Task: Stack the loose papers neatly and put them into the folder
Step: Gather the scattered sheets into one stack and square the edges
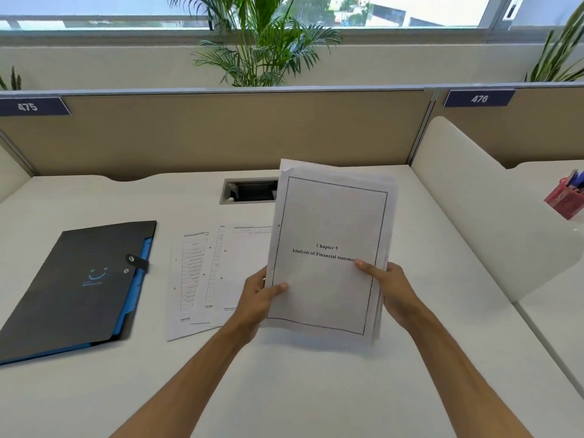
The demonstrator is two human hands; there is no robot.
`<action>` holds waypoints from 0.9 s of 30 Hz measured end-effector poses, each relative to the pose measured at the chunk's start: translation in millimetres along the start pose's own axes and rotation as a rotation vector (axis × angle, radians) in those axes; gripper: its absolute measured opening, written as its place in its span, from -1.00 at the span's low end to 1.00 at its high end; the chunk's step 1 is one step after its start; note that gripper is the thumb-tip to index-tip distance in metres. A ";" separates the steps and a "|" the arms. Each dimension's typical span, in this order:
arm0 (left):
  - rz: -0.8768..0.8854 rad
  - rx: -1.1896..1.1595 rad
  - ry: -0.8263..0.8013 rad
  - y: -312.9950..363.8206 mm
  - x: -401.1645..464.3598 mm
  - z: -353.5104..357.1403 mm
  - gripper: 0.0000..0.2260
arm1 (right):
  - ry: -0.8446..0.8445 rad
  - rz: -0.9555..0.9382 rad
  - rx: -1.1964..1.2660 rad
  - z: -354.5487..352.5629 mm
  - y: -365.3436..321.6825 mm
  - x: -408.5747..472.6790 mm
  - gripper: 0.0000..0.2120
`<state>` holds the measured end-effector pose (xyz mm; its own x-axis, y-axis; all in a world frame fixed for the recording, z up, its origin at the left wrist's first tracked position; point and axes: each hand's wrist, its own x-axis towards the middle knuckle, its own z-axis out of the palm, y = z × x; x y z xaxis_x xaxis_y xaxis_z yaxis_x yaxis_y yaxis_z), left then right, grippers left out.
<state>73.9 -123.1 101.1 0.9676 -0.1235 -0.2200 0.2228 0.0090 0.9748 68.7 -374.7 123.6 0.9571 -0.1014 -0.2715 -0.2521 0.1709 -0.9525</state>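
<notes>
I hold a stack of white papers (328, 216) upright above the desk, its top sheet printed "Chapter 5". My left hand (257, 298) grips the stack's lower left edge, thumb on the front. My right hand (390, 286) grips the lower right edge, thumb across the page. The sheets in the stack sit slightly uneven at the top and right. A few loose printed sheets (202, 276) lie fanned flat on the desk, partly hidden behind the stack. A black folder (72, 289) with a blue inner lining lies closed at the left, its snap strap on the right edge.
A cable cutout (249, 191) is sunk into the white desk (300, 390) behind the papers. A beige partition (221, 134) closes the back. A white divider (474, 197) stands at the right, with a red pen holder (565, 197) beyond it.
</notes>
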 end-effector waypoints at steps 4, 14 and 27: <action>0.022 -0.044 0.053 14.5 -8.9 -11.3 -0.71 | -0.021 -0.113 0.014 19.2 -6.2 -15.9 -0.82; 0.151 -0.097 0.144 24.1 -31.3 -25.7 -0.85 | 0.037 -0.312 -0.063 56.6 -1.4 -53.3 -0.93; 0.209 -0.132 0.171 30.8 -40.7 -26.3 -0.82 | 0.086 -0.418 -0.062 67.0 -13.6 -67.1 -0.92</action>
<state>44.5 -91.7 139.1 0.9976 0.0632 -0.0288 0.0193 0.1465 0.9890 17.5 -304.6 164.0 0.9638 -0.2316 0.1320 0.1447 0.0388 -0.9887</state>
